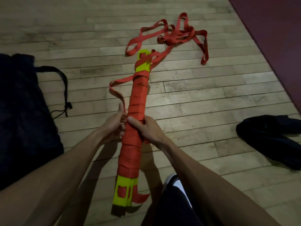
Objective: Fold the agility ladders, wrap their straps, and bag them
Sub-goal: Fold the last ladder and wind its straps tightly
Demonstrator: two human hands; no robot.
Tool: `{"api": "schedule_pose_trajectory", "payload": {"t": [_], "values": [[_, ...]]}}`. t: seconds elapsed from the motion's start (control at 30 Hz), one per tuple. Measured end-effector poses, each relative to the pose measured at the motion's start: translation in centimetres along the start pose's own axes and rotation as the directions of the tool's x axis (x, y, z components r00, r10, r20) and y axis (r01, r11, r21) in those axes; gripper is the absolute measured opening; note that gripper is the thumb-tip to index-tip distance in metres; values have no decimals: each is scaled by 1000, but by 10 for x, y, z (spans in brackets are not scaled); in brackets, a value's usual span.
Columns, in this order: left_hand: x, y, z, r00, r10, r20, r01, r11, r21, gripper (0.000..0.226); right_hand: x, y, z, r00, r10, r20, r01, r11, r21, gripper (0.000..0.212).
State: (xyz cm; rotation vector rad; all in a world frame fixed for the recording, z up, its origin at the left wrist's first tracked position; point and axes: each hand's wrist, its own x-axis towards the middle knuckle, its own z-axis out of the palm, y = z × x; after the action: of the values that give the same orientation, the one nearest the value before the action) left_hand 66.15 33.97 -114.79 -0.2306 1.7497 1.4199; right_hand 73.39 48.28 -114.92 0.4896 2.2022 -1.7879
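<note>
Wooden gym floorboards (203, 98) run under everything, and the folded ladder bundle (138, 128) lies lengthwise out from the person, its yellow rungs (123, 191) showing at both ends while the right hand (146, 129) clamps fingers and thumb round the middle, apparently to keep the finished turns from slipping, and the left hand (114, 123) pinches the running red strap (116, 93) just beside it, thumb up, ready to feed another wrap. Plenty of loose strap (175, 35) lies tangled beyond the far end, so I'd judge the wrapping half done; the dark bag (24, 115) at left is cut off by the frame and too dim to show its mouth, and the dark cloth (268, 136) at right can't be identified.
</note>
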Motion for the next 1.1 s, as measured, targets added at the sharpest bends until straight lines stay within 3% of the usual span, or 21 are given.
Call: {"api": "schedule_pose_trajectory", "payload": {"t": [0.13,0.23,0.37,0.5,0.63,0.7,0.83,0.9,1.0,1.1], "values": [[-50,-16,-9,958,-20,288,97,962,-254,66,21,-14,8,1000,2,-31,-3,1000,-28,54],[-55,-22,-17,938,79,337,52,931,-363,83,28,-22,11,1000,-5,10,6,997,-80,58],[-60,-26,-21,975,103,199,-10,908,-418,57,36,-40,17,985,35,168,16,957,-288,63],[-64,-38,-51,990,104,100,-52,903,-426,57,48,-58,19,921,95,379,126,846,-519,64],[-72,-52,-80,986,26,-163,-69,962,-264,57,54,-59,42,834,159,528,146,859,-490,29],[-72,-61,-88,964,42,-264,-84,985,-149,60,55,-57,63,825,186,534,89,890,-447,25],[-72,-80,-91,952,151,-265,-162,987,-17,66,52,-52,96,871,162,464,53,907,-417,25],[-74,-83,-87,964,143,-224,-161,985,-65,53,50,-48,101,890,181,419,1,917,-399,26],[-70,-94,-87,983,85,-161,-139,922,-361,38,43,-41,104,891,206,405,-57,935,-349,23],[-69,-100,-88,986,4,-165,-85,869,-487,36,40,-37,101,881,205,426,-74,950,-304,25]]}}
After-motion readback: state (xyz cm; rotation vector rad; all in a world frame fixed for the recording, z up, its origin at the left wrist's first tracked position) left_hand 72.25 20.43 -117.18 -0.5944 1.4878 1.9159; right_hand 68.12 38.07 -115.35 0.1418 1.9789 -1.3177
